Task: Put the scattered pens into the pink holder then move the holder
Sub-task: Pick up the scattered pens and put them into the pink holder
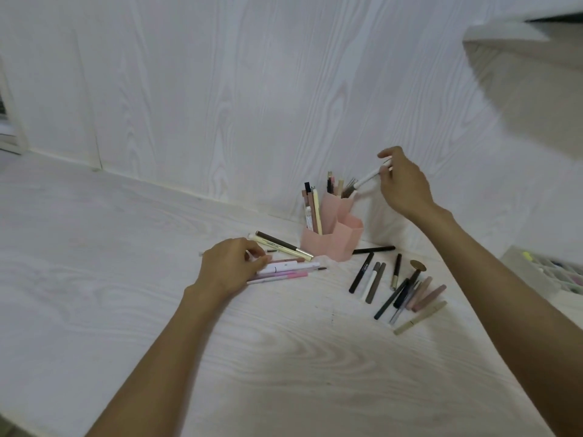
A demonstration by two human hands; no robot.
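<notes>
The pink holder (342, 238) stands near the wall with several pens upright in its compartments. My right hand (405, 184) hovers above and right of it, pinching a white pen (367, 178) whose tip points down toward the tallest compartment. My left hand (232, 268) rests on the table left of the holder, its fingers closed on a white and pink pen (290, 267) in a small pile. A dark brown and gold pen (284, 244) lies just behind that pile. Several dark, grey and pink pens (400, 287) lie scattered right of the holder.
A white wood-grain table (157, 310) meets a white panelled wall (220, 89). A white organizer box (549, 272) with small items sits at the right edge. A blurred white shelf (530, 74) hangs at upper right.
</notes>
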